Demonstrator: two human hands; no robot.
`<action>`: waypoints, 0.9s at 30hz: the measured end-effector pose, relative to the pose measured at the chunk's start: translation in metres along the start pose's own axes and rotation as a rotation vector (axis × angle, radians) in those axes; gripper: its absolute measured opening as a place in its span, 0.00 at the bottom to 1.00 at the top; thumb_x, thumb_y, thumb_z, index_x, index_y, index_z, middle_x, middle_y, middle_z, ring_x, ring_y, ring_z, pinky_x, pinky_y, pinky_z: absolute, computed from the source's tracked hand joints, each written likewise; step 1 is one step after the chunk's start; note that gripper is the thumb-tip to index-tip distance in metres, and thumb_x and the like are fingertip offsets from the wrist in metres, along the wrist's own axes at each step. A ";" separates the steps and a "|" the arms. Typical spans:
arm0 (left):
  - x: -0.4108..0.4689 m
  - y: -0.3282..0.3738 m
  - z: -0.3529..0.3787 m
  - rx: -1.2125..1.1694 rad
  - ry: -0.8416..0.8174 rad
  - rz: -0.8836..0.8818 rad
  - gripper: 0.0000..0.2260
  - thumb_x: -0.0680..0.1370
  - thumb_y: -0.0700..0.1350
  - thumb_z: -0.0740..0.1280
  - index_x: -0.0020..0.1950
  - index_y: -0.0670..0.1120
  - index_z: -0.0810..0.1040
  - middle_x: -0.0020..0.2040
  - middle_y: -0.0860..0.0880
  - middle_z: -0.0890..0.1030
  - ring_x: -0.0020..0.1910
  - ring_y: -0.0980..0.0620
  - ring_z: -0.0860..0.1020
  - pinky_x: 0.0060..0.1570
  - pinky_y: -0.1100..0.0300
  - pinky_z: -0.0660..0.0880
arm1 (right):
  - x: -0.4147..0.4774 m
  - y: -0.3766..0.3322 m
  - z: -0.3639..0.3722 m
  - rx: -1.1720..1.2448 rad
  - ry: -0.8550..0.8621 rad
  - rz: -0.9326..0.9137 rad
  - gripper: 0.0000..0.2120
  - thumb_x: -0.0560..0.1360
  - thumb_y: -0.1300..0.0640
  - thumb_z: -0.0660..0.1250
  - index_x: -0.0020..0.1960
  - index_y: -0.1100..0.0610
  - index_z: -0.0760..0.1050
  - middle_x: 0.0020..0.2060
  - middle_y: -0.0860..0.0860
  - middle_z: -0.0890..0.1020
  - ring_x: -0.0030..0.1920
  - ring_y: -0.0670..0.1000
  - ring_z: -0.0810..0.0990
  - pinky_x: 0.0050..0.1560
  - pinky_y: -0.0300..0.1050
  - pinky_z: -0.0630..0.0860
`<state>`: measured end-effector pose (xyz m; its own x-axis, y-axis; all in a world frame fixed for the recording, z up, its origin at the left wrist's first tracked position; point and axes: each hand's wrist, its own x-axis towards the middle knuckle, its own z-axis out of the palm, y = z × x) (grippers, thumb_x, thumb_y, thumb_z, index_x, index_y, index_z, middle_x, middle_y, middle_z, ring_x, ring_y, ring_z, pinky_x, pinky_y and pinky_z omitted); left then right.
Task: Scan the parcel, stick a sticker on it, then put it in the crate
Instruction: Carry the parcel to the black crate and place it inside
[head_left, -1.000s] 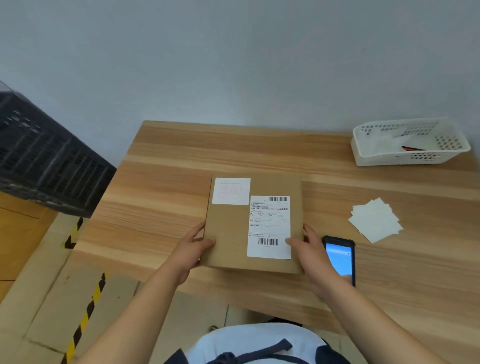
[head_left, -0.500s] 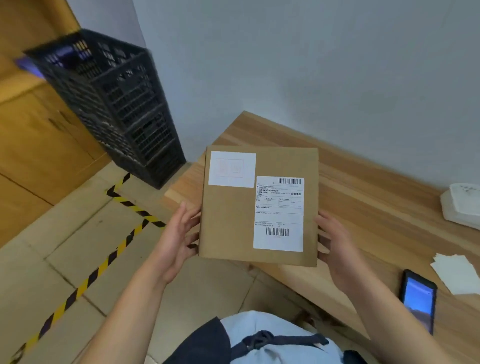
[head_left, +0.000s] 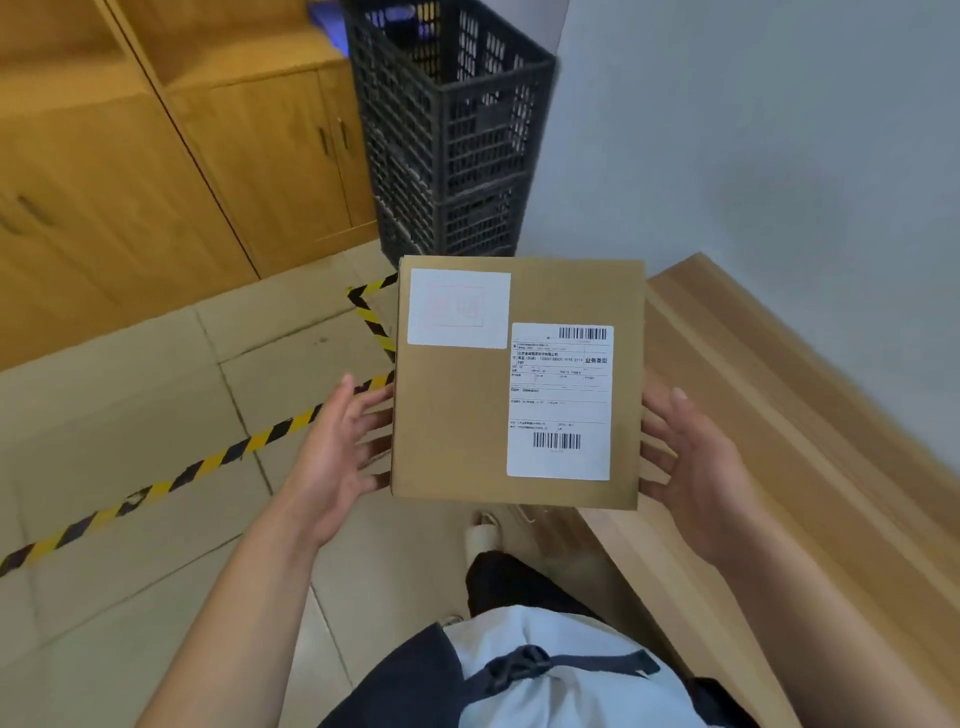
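I hold a flat brown cardboard parcel (head_left: 457, 415) in the air in front of me, past the table's left end. A white sticker (head_left: 458, 307) sits at its top left and a shipping label (head_left: 560, 400) with barcodes on its right half. My left hand (head_left: 337, 457) presses its left edge, fingers under it. My right hand (head_left: 696, 462) holds the right edge the same way. A tall black slatted crate (head_left: 452, 124) stands on the floor ahead, against the wall, beyond the parcel.
The wooden table (head_left: 769, 467) runs along my right side. Wooden cabinets (head_left: 171, 156) line the left. Yellow-black hazard tape (head_left: 208, 462) crosses the tiled floor. A grey wall (head_left: 753, 130) rises behind the table.
The parcel has been lifted off the table and carried left toward the crate. My view has swung left, so the phone, loose stickers and white basket are out of frame.
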<state>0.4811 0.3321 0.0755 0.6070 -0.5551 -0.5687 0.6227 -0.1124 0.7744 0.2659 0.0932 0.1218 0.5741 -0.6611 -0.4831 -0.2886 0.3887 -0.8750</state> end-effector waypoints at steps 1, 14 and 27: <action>0.004 0.005 -0.006 -0.008 0.031 0.000 0.30 0.74 0.71 0.58 0.67 0.54 0.77 0.69 0.46 0.76 0.67 0.43 0.74 0.55 0.42 0.75 | 0.011 -0.003 0.010 -0.012 -0.033 0.003 0.21 0.80 0.37 0.56 0.64 0.43 0.79 0.61 0.45 0.83 0.62 0.53 0.80 0.63 0.63 0.74; 0.110 0.120 -0.043 -0.028 0.294 -0.061 0.22 0.76 0.68 0.59 0.65 0.60 0.76 0.68 0.49 0.75 0.67 0.44 0.73 0.55 0.40 0.76 | 0.192 -0.073 0.126 -0.006 -0.294 0.159 0.18 0.80 0.40 0.56 0.52 0.39 0.85 0.60 0.44 0.83 0.63 0.49 0.77 0.64 0.58 0.72; 0.225 0.225 -0.112 -0.127 0.366 0.026 0.21 0.78 0.65 0.57 0.63 0.59 0.79 0.63 0.60 0.79 0.62 0.46 0.76 0.51 0.45 0.76 | 0.337 -0.146 0.269 -0.159 -0.366 0.104 0.18 0.80 0.40 0.58 0.66 0.41 0.77 0.62 0.41 0.82 0.65 0.49 0.77 0.65 0.58 0.71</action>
<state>0.8132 0.2743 0.0906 0.7452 -0.2227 -0.6286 0.6471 0.0134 0.7623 0.7079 -0.0137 0.0949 0.7619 -0.3400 -0.5512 -0.4583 0.3183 -0.8299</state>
